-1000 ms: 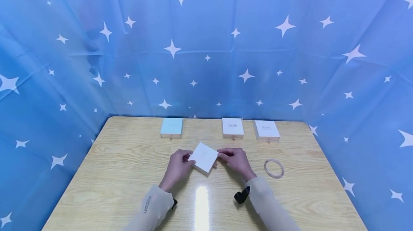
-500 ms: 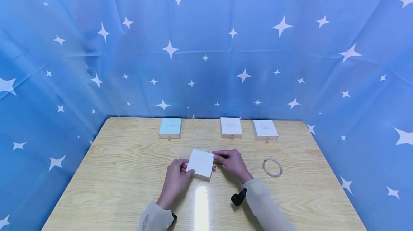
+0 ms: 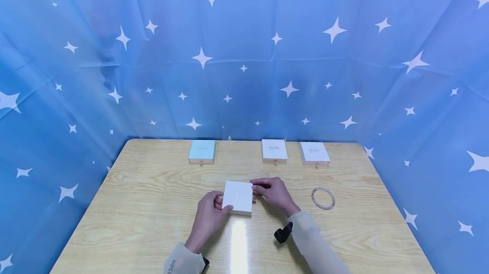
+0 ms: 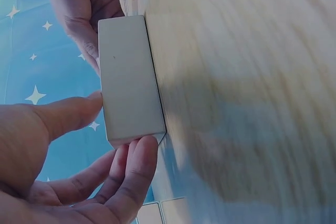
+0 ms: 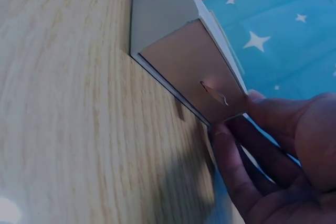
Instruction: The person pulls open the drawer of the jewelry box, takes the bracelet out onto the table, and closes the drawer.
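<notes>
A white square drawer box (image 3: 237, 196) lies in front of me at the middle of the table, its sides nearly square to the table. My left hand (image 3: 208, 216) grips its left side, thumb on top and fingers against the far-left side, as the left wrist view shows. At the far right corner, my right hand (image 3: 275, 193) pinches the box between thumb and fingers. In the right wrist view, the pinkish drawer front (image 5: 194, 69) sits flush inside the white sleeve. A small ribbon pull tab (image 5: 214, 94) sticks out of it.
Along the back edge stand a pale blue box (image 3: 202, 150) and two white boxes, one mid-right (image 3: 274, 150) and one farther right (image 3: 315, 153). A pale ring-shaped bangle (image 3: 333, 199) lies right of my right hand. A blue star-patterned curtain (image 3: 244, 44) surrounds the wooden table (image 3: 126, 206).
The box has turned from a diamond angle to nearly square and come slightly nearer to me. Both hands have kept hold of it, the left moving a little towards me.
</notes>
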A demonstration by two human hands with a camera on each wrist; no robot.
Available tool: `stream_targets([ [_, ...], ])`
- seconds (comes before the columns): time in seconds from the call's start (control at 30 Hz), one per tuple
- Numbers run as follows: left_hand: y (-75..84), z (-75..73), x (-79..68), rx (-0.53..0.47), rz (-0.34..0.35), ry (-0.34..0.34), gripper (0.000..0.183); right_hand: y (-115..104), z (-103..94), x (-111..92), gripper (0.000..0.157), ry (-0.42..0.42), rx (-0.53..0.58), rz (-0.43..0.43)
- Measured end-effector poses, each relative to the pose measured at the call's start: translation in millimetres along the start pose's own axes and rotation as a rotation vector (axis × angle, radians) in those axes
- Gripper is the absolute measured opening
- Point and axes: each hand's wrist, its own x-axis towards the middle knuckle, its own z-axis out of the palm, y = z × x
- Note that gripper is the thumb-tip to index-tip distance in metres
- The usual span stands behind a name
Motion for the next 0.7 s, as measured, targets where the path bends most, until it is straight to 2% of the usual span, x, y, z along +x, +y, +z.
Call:
stream_targets([
  [0.13, -0.3, -2.4, 1.4, 0.031, -0.016, -0.007, 0.047, -3, -3.5, 0, 0.022, -0.058, 0.026, 0.013],
  [0.3, 0.7, -5.8, 7.2, 0.113, -0.003, -0.019, 0.058, -5, -8.1, -1, 0.029, -0.112, 0.076, 0.033],
  [0.47, 2.8, -9.4, 13.7, 0.190, 0.077, -0.071, 0.068, -5, -12.6, -2, 0.037, -0.143, 0.098, 0.027],
  [0.7, 6.9, -11.8, 24.1, 0.286, 0.216, -0.208, 0.087, -3, -20.1, -2, 0.042, -0.264, 0.119, 0.041],
])
